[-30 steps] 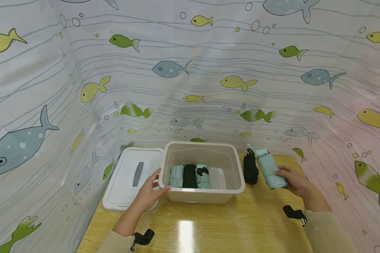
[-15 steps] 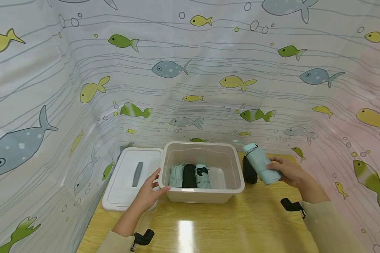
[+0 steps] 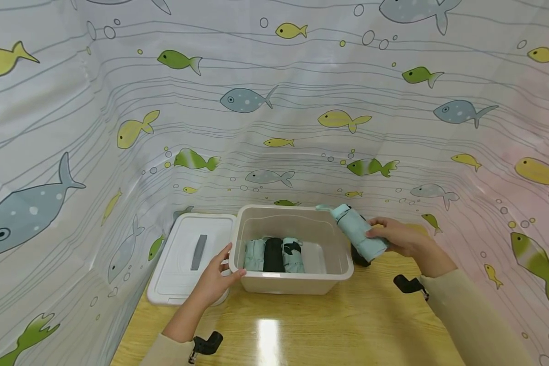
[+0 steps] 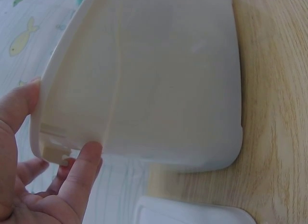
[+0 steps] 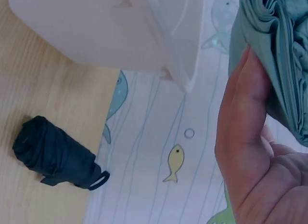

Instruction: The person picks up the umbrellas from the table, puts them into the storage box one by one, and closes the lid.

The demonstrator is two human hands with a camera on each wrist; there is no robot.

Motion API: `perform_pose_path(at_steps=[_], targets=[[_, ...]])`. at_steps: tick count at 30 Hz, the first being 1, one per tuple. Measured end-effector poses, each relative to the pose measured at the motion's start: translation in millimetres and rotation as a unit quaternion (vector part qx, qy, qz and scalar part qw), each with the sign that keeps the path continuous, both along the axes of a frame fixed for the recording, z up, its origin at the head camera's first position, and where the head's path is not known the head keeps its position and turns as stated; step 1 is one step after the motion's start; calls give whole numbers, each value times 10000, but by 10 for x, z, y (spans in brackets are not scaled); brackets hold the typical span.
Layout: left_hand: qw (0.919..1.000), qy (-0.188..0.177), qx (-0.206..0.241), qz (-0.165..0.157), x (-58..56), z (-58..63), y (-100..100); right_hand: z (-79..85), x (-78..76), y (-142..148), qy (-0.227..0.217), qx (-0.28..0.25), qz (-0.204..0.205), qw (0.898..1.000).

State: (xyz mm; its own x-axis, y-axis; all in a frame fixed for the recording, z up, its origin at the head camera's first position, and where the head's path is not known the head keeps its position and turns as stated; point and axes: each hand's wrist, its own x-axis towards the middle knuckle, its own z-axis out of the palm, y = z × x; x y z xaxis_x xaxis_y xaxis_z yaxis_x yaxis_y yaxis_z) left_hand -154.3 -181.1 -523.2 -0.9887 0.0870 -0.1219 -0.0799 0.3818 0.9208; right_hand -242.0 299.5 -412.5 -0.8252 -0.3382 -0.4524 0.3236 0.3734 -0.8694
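Observation:
My right hand (image 3: 400,237) grips a folded light-teal umbrella (image 3: 358,231) above the right rim of a beige plastic storage box (image 3: 285,285). The umbrella tilts, its strap end pointing left over the box; its bunched cloth end (image 5: 276,55) fills the upper right of the right wrist view. My left hand (image 3: 214,278) holds the box's left end, thumb at the rim and fingers around the corner by the handle. Inside lie three folded umbrellas side by side: a light-teal one (image 3: 255,255), a black one (image 3: 274,255) and a teal one with black patches (image 3: 294,258).
Another black folded umbrella (image 5: 55,151) lies on the wooden table (image 3: 302,325) right of the box, partly hidden in the head view. The white lid (image 3: 176,269) with a grey handle lies at the left. A fish-print curtain (image 3: 274,117) surrounds the table's back and sides.
My right hand has carried the light-teal umbrella leftward from beside the black one to over the box's right rim, tilting it further left. My left hand has stayed at the box.

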Motion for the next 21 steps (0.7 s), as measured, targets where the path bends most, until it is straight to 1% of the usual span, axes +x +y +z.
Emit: perform_pose_path(at_steps=[5,9,12,16,21], targets=[[10000,-9,-39,-8,-1,7,11,70,-100,-188,75,717,52,9974],[10000,-10,-32,-6,2,19,16,151,-180,-370,253,1304,357,9905],[10000,-8,-56,0,1,22,15,166,-259,-525,322,1641,622,9840],[10000,-10,-60,-3,-1,22,17,137,-368,-748,476,2199,948,9697],[10000,-22,45,9,1,16,19,84,-463,-1005,734,2888,1355,9449]])
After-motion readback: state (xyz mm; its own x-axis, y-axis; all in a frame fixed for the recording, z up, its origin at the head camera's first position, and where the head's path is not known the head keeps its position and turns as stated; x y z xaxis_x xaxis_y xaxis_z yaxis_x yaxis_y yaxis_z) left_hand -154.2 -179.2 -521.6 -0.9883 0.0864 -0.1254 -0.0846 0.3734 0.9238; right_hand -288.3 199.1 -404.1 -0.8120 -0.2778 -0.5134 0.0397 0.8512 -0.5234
